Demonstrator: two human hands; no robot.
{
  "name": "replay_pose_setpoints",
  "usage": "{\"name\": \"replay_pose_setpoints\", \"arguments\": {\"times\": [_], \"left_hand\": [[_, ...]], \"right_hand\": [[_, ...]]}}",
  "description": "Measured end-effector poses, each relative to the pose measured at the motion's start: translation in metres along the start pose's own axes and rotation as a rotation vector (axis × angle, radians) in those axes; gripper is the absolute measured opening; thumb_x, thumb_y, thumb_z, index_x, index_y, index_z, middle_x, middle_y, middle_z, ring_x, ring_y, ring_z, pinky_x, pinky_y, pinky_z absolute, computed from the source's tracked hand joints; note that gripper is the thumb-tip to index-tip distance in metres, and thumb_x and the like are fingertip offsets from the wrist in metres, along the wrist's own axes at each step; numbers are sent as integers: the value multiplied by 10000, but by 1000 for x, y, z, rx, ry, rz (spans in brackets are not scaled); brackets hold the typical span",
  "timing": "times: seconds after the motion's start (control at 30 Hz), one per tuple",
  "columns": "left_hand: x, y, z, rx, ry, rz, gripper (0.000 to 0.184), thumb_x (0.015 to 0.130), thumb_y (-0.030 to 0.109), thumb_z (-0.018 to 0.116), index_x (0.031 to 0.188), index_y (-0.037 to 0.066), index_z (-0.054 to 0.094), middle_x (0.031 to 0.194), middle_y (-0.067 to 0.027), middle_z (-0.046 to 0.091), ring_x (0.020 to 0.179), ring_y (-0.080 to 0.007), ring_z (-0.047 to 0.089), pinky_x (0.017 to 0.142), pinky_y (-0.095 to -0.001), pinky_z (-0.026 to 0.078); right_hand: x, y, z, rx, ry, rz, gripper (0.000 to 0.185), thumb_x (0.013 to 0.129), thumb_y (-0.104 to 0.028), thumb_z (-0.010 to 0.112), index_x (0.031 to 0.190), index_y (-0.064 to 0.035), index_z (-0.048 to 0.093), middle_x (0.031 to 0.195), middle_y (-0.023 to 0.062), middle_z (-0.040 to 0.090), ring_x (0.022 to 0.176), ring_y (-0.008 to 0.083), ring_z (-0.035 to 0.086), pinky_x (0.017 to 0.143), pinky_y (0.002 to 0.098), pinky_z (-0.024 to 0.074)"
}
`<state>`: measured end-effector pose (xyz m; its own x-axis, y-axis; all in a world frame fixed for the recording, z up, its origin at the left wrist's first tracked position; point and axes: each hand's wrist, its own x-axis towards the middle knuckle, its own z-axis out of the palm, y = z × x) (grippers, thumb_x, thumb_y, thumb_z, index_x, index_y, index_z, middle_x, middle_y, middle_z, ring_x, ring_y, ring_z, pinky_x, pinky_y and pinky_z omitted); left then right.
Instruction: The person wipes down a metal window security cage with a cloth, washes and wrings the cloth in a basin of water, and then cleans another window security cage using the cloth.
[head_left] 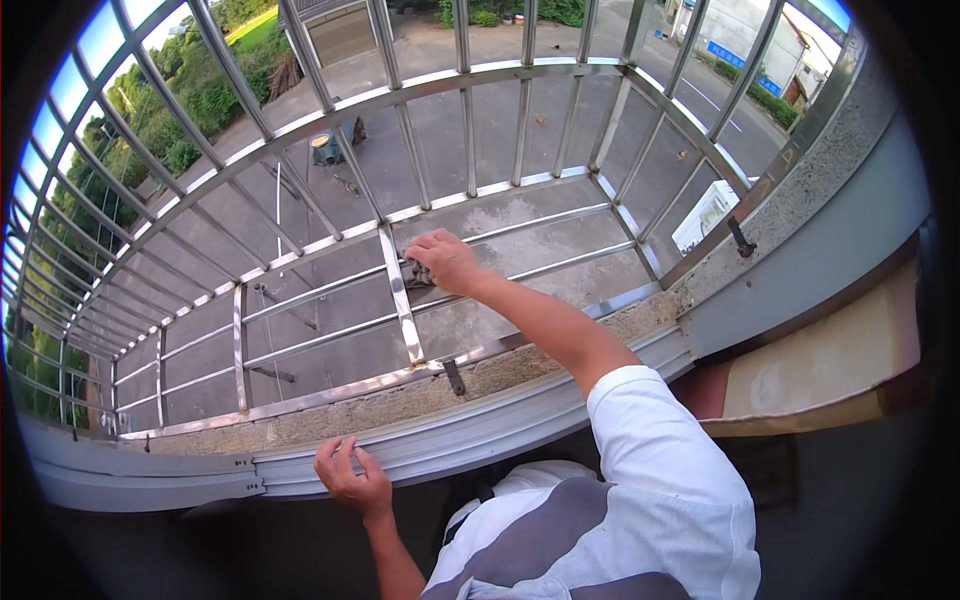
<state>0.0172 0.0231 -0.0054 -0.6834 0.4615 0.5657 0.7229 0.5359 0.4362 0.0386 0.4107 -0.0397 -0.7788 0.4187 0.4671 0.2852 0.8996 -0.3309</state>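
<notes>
My right hand point(445, 262) reaches out through the window opening, its fingers closed on a crumpled dark grey rag point(418, 276). Hand and rag are at a flat metal crossbar point(398, 290) in the floor of the window cage; the fingers hide part of the rag. Closer to my body, my left hand point(352, 474) is at the white window track point(430, 440). Its fingers are loosely bent and apart, with nothing visible in them. Whether it rests on the track, I cannot tell.
A shiny metal cage of upright bars point(400, 130) surrounds the opening. Dark metal brackets point(454, 378) stick up along the rough concrete sill point(540, 365). A beige-and-red curtain point(820, 365) hangs at right. Far below are paved ground and a green-covered object point(328, 150).
</notes>
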Motion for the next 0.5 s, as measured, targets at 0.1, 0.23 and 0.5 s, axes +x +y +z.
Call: {"name": "replay_pose_setpoints", "arguments": {"times": [0.1,0.23,0.5], "left_hand": [[0,0,0,-3,-16,9,165,725,-4,574,871,22,645,986,-126,565,955,-314,538,842,-405,439],[1,2,2,-5,-31,6,169,693,-2,578,849,18,642,966,-123,564,949,-322,536,859,-433,431],[3,4,0,1,-29,15,154,708,2,554,838,7,636,930,-120,572,910,-316,545,827,-419,437]], "right_hand": [[-38,72,-60,-125,29,37,350,689,11,590,991,-164,602,1003,33,573,1005,263,526,865,374,441],[-91,173,-118,-391,70,454,382,689,44,583,1025,-137,593,1091,69,559,1070,285,516,887,365,442],[-71,136,-86,-590,36,527,256,728,-14,563,956,-114,622,1012,95,545,991,273,488,872,359,387]]}}
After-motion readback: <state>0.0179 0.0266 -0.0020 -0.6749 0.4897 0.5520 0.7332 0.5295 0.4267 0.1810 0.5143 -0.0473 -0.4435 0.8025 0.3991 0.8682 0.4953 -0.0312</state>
